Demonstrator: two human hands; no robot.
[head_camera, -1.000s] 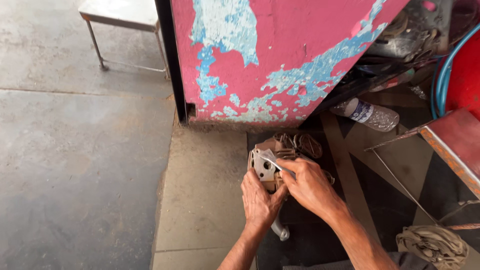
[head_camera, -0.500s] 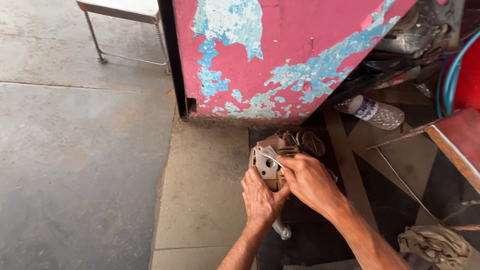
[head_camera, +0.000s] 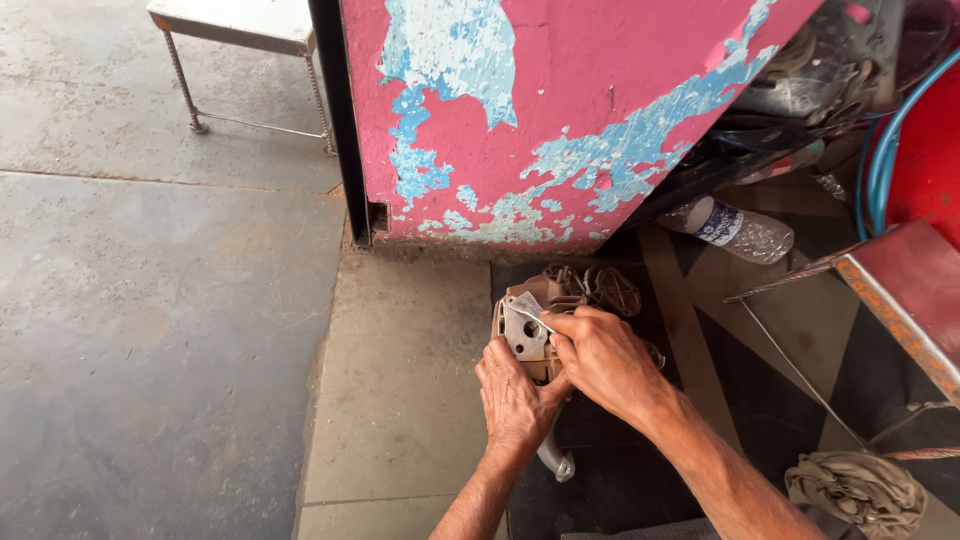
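Left hand (head_camera: 515, 395) grips pale metal casting (head_camera: 527, 335) low over the dark mat (head_camera: 600, 480); right hand (head_camera: 600, 360) pinches thin blade (head_camera: 522, 310) against its face (scraping looks mid-way, residue extent unclear)

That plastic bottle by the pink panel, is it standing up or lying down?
Lying down. The clear plastic bottle rests on its side on the floor, its length running slantwise below the peeling pink panel.
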